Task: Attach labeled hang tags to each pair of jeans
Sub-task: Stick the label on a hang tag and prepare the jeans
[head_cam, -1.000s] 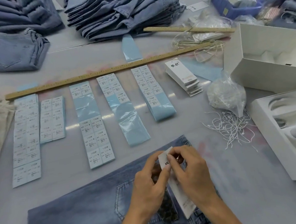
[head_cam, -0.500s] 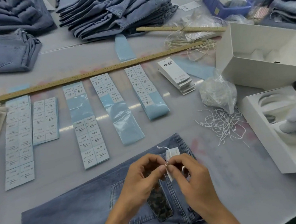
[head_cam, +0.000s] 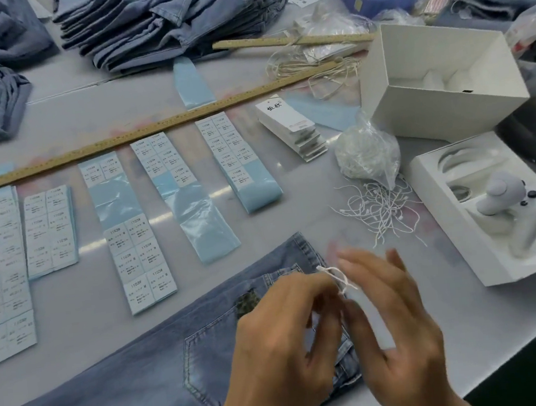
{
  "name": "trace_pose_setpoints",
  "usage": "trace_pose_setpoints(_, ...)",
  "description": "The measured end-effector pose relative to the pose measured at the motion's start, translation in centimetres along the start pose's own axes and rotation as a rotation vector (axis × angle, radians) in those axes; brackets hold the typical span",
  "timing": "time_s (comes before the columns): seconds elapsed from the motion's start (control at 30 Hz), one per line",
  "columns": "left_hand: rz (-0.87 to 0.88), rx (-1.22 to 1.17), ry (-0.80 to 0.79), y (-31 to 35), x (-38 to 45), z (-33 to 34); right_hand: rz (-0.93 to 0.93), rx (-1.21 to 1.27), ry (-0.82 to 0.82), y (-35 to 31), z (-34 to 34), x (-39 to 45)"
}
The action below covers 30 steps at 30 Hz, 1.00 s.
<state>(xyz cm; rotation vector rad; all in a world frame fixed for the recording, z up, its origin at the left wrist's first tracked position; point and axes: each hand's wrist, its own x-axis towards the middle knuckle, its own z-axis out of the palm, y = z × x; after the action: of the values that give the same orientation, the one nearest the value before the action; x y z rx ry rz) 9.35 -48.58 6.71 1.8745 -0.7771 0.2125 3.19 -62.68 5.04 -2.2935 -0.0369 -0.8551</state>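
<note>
On grey tabletop (head_cam: pixel 295 219) we judge tying underway: left hand (head_cam: pixel 283 330) pinches white tag string (head_cam: pixel 335 275) over blue denim jeans (head_cam: pixel 139 375), right hand (head_cam: pixel 394 315) spread loose, next needing a snug loop.

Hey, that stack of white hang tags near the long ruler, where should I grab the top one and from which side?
Probably pinch the top tag of the stack by its long edges near the printed far end, coming from above. The tags are fanned toward you, so only the top one shows fully and lifts free without disturbing the rest. The right hand is nearer.
</note>
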Motion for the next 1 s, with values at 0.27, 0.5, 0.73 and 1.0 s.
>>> trace_pose_setpoints(0.27,-0.409,-0.154,-0.022,-5.5,-1.9,3.0,0.32,0.066,-0.053,2.9,2.3,-2.9)
trace_pose_setpoints(0.5,-0.432,0.485,-0.554,-14.1,-0.6,7.2,0.547,-0.229,-0.397,7.0,8.5,-4.2)
trace_pose_setpoints(0.73,-0.46,0.276,-0.486,-14.8,0.0,5.9,0.702,-0.226,-0.271,7.7,11.9,-4.1)
trace_pose_setpoints(1.0,-0.841,-0.252,-0.296,-15.5,0.0,4.2,0.682,-0.256,-0.105,5.7,13.1,-4.5)
